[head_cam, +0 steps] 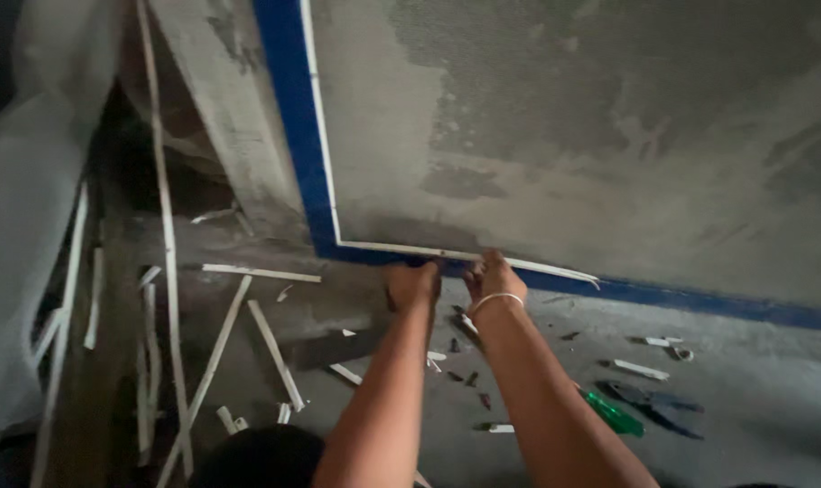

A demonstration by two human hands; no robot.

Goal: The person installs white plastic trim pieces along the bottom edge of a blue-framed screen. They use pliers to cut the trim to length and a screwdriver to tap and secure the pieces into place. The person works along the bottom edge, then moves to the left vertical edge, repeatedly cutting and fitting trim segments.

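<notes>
A thin white strip (pixel 465 254) runs along the bottom of a grey plastered wall (pixel 564 117), just above a blue painted band (pixel 690 296). Another white strip (pixel 317 108) runs up the wall beside a vertical blue band (pixel 291 108). My left hand (pixel 412 283) is pressed against the low strip with its fingers curled. My right hand (pixel 492 276), with a thin bracelet at the wrist, touches the same strip just to the right. Past my right hand the strip's end (pixel 569 272) stands slightly off the wall.
Several loose white strips (pixel 261 273) lie scattered on the grey floor at left, and long ones (pixel 167 226) lean upright. A green-handled tool (pixel 615 414) and dark pliers (pixel 654 402) lie on the floor at right, with short white offcuts (pixel 641 369). Pale sheeting (pixel 22 226) hangs at far left.
</notes>
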